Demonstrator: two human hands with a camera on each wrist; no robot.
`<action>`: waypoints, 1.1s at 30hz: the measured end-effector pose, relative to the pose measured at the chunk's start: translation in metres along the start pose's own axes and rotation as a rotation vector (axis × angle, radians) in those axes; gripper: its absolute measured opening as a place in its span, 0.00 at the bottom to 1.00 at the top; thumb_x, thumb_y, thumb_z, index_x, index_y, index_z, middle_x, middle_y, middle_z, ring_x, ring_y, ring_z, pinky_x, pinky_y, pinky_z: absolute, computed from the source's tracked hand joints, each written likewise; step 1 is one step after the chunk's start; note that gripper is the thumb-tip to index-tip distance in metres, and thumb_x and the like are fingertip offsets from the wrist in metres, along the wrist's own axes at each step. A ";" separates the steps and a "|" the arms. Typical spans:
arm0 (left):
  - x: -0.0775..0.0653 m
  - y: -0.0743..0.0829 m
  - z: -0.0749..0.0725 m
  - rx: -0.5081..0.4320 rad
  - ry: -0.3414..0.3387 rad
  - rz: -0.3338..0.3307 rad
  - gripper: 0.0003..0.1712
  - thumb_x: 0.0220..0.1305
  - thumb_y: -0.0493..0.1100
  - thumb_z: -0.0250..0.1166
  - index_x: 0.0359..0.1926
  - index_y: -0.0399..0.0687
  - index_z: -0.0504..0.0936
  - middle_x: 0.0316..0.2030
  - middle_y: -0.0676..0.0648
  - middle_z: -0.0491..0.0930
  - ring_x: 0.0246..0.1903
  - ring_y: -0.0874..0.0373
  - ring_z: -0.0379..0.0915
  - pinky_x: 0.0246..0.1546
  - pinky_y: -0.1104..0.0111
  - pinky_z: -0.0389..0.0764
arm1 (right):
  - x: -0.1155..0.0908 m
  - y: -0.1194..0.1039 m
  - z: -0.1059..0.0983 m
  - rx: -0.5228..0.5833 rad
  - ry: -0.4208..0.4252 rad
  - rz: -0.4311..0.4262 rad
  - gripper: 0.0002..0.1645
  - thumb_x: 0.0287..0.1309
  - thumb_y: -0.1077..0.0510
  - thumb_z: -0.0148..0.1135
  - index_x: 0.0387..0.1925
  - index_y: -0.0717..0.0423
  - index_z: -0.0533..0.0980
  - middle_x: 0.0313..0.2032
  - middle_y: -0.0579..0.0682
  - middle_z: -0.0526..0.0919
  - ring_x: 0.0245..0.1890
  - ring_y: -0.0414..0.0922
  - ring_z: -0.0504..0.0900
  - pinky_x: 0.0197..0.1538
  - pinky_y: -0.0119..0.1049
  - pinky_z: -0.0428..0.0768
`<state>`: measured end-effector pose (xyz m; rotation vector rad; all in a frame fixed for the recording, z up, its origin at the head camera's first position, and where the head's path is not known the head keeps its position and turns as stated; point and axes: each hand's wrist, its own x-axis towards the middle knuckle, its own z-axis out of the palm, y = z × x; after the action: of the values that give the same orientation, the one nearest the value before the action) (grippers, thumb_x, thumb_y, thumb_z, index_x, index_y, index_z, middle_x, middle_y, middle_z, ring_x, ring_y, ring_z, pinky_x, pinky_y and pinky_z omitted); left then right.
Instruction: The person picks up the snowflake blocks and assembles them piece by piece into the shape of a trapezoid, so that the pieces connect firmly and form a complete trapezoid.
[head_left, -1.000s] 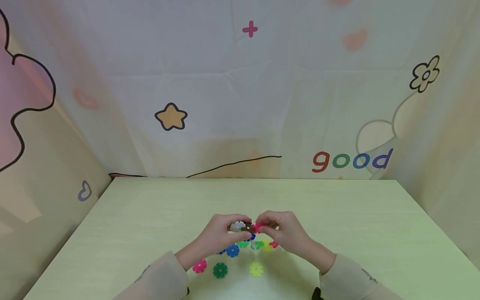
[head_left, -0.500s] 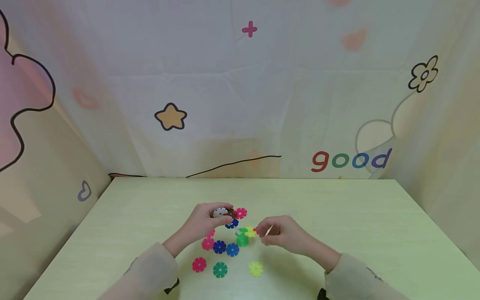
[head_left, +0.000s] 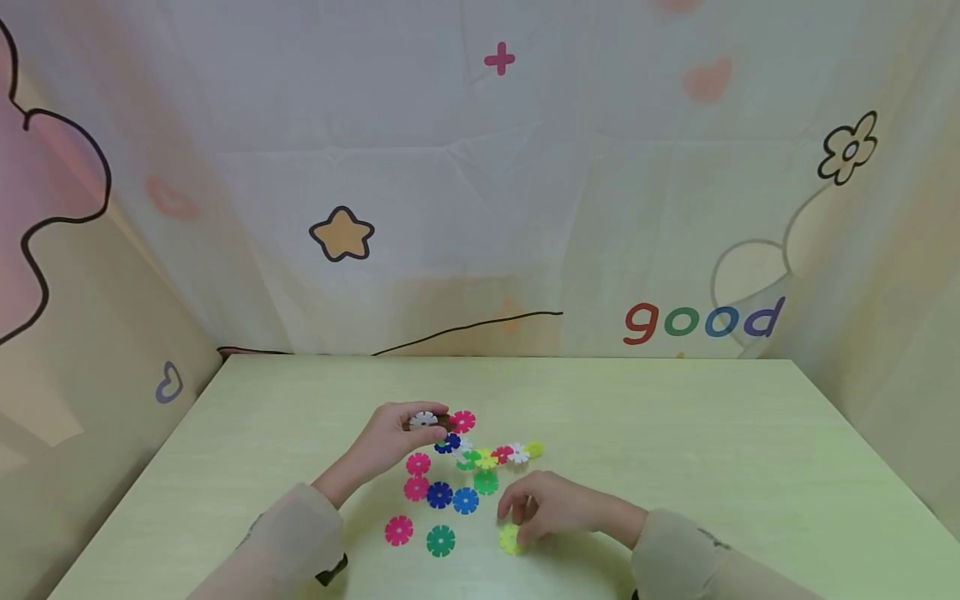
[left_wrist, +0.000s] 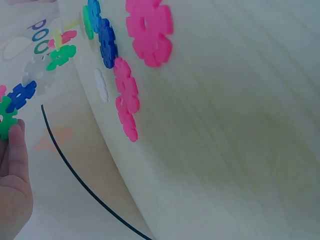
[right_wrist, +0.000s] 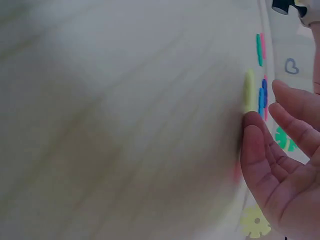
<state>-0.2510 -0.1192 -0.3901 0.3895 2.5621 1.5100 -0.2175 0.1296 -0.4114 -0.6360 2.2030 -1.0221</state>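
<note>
Leaving the chain (head_left: 486,458) pinched in my left hand (head_left: 386,446), I've lowered my right hand (head_left: 558,502), fingers loosely parted, gripping nothing, so a spare yellow disc (head_left: 509,539) now lies at its fingertips.

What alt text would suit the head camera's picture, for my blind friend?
A person's left hand holds a chain of colourful notched discs, while the right hand is at a yellow disc on a pale table. Pink, blue and green discs lie nearby. Behind, a cloth shows a star and the word "good".
</note>
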 end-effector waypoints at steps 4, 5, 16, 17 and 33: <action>0.000 0.000 -0.001 -0.002 -0.001 -0.014 0.22 0.50 0.50 0.65 0.49 0.58 0.77 0.48 0.49 0.76 0.47 0.53 0.70 0.40 0.61 0.78 | 0.003 -0.001 0.005 -0.132 -0.011 -0.006 0.14 0.41 0.65 0.67 0.34 0.50 0.78 0.27 0.44 0.74 0.28 0.39 0.69 0.33 0.27 0.69; 0.000 0.000 -0.001 0.000 0.000 -0.015 0.22 0.50 0.50 0.65 0.49 0.58 0.77 0.47 0.49 0.76 0.47 0.53 0.70 0.39 0.61 0.78 | 0.003 -0.002 0.006 -0.164 -0.012 -0.005 0.14 0.41 0.64 0.67 0.34 0.49 0.78 0.27 0.43 0.73 0.29 0.39 0.69 0.34 0.27 0.69; 0.000 -0.002 -0.001 0.007 0.001 -0.020 0.22 0.50 0.51 0.66 0.49 0.58 0.77 0.46 0.50 0.77 0.43 0.56 0.71 0.36 0.64 0.78 | 0.003 -0.006 0.012 -0.334 -0.004 0.014 0.13 0.41 0.62 0.68 0.31 0.46 0.75 0.26 0.39 0.70 0.28 0.35 0.68 0.35 0.25 0.69; 0.000 -0.002 -0.001 0.007 0.002 -0.020 0.22 0.50 0.50 0.66 0.49 0.58 0.78 0.46 0.50 0.77 0.43 0.56 0.71 0.36 0.65 0.78 | 0.003 -0.007 0.013 -0.339 -0.004 0.010 0.13 0.41 0.61 0.68 0.31 0.46 0.74 0.26 0.39 0.70 0.28 0.35 0.68 0.35 0.25 0.70; -0.006 0.008 0.002 -0.001 -0.023 -0.013 0.22 0.52 0.49 0.64 0.50 0.53 0.77 0.46 0.47 0.77 0.36 0.58 0.72 0.33 0.62 0.78 | -0.003 0.003 -0.002 -0.164 0.046 -0.069 0.11 0.46 0.68 0.62 0.28 0.50 0.71 0.23 0.42 0.72 0.25 0.36 0.68 0.30 0.26 0.70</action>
<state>-0.2440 -0.1154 -0.3844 0.3868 2.5406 1.4936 -0.2170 0.1343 -0.4116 -0.7733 2.3365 -0.9045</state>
